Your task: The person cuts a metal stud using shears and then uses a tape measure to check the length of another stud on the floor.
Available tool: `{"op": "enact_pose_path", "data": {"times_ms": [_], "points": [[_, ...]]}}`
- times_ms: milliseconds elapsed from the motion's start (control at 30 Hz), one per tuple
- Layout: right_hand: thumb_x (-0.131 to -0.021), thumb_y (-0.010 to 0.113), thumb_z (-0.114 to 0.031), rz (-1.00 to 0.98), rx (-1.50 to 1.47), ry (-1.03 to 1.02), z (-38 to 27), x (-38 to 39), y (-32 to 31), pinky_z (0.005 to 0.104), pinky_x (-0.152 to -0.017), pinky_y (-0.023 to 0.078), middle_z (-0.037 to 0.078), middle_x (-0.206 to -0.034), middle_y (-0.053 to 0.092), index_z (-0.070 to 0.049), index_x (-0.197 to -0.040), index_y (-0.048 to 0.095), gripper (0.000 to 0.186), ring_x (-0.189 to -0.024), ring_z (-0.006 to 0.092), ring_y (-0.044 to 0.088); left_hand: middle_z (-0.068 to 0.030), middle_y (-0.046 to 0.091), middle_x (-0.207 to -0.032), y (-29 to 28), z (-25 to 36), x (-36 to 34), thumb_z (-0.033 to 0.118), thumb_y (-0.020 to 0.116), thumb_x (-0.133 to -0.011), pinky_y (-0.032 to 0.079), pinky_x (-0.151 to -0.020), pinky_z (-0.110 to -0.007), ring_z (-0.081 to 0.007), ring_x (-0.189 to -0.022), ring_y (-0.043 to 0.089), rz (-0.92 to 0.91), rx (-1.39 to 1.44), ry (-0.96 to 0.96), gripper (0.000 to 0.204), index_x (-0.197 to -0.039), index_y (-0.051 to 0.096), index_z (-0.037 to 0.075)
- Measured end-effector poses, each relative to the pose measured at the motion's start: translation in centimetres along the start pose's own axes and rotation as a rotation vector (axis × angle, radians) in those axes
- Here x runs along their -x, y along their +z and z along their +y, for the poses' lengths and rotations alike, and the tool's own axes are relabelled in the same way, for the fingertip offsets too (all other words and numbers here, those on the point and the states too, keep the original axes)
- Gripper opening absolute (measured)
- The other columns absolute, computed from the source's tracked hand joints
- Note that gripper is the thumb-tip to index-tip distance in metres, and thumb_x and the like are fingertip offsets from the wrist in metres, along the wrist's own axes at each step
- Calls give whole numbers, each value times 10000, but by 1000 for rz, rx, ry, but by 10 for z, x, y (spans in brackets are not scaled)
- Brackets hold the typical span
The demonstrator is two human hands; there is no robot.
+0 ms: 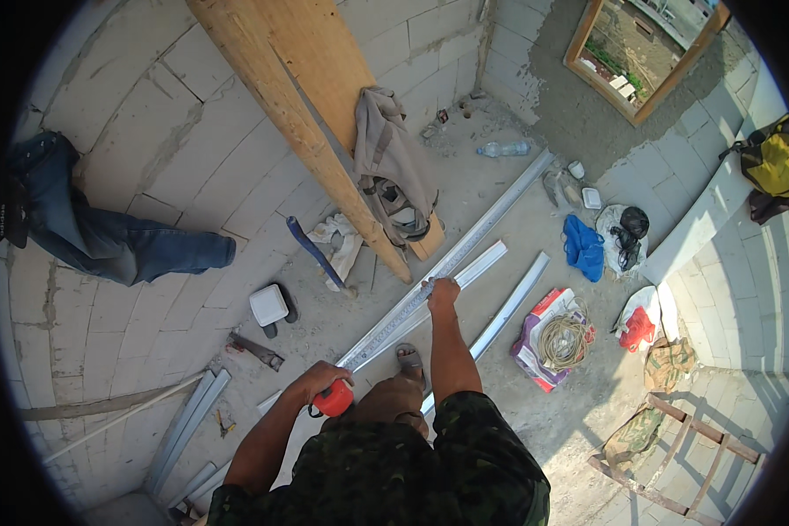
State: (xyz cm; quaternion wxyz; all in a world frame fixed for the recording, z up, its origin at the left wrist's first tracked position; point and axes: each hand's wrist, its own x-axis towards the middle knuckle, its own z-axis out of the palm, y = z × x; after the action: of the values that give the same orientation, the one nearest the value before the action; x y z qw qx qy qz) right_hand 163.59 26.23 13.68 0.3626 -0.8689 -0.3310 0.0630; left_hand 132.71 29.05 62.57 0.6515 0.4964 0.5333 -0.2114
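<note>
My left hand (321, 379) is closed around a red tape measure (333, 399), low over the near end of the metal profiles. A long silvery metal profile (486, 223) runs diagonally across the floor toward the far wall. My right hand (444, 293) has its fingers closed on this profile about midway along; the fingertips are partly hidden. Beside it lies a shorter metal profile (482, 263), passing under my right hand. Another metal profile (510, 294) lies farther right, its near part running behind my right arm. One sandaled foot (409, 359) stands between them.
Wooden boards (302, 114) lean on the block wall, with a grey bag (394, 167) hanging there. A blue-handled hammer (311, 254) and a white container (269, 305) are left. Coiled cable (565, 340) sits on a package right. A ladder-like frame (688, 451) lies near right.
</note>
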Motion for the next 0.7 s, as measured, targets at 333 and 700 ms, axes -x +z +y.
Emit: {"op": "enact_pose_path", "data": {"times_ms": [333,700], "points": [[-889,594,-221,-532,119,-27,-148,5,-134,387,-726,510,116,-861,656,-22,-906,658,209,-809,271,632,-53,659,-729,-10,-47,-7,264,613,-852,447,-601,-279,-108,-603,546,36,64,-33,288,-822,721,-1],[-1008,424,-331,-500,-1474,967,-216,58,-202,339,-703,435,100,-907,504,-28,-953,448,309,-773,198,479,-37,615,-700,-17,-57,16,374,669,-723,433,-536,-351,-157,-585,551,-125,51,-26,355,-788,691,26]]}}
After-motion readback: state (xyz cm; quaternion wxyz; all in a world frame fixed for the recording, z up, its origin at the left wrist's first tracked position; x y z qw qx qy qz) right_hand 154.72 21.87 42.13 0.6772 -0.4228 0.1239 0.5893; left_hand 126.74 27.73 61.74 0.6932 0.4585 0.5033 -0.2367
